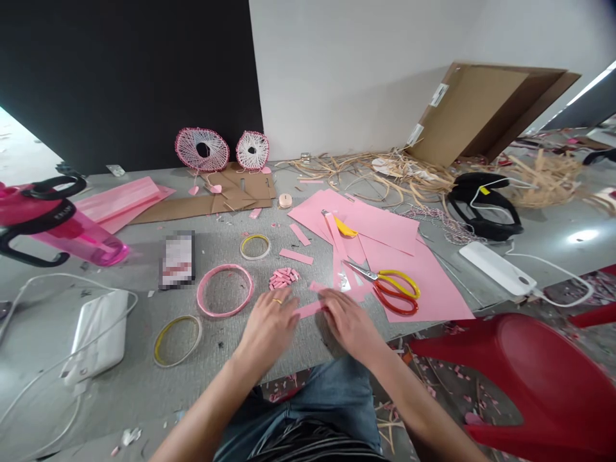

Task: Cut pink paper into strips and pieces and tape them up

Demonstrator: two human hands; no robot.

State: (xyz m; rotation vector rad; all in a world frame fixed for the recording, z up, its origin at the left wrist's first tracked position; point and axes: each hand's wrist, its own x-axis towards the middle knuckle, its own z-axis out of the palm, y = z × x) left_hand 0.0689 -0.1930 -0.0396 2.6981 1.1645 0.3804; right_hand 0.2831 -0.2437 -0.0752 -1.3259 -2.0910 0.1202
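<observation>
left grip and right grip both closed on a narrow pink paper strip just above the grey surface; too hard a pinch could crease it, and a slip could scatter the nearby small heap of cut pink paper pieces.

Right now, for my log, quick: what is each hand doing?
Left hand: closed, pinching a pink paper strip.
Right hand: closed on the same strip's other end.

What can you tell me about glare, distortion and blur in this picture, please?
In the head view, the wide lens bows the grey table and the wall outward, a bright glare spot shines on the table's right side, and the flat object is pixelated beyond reading, while the left hand looks sharp.
</observation>
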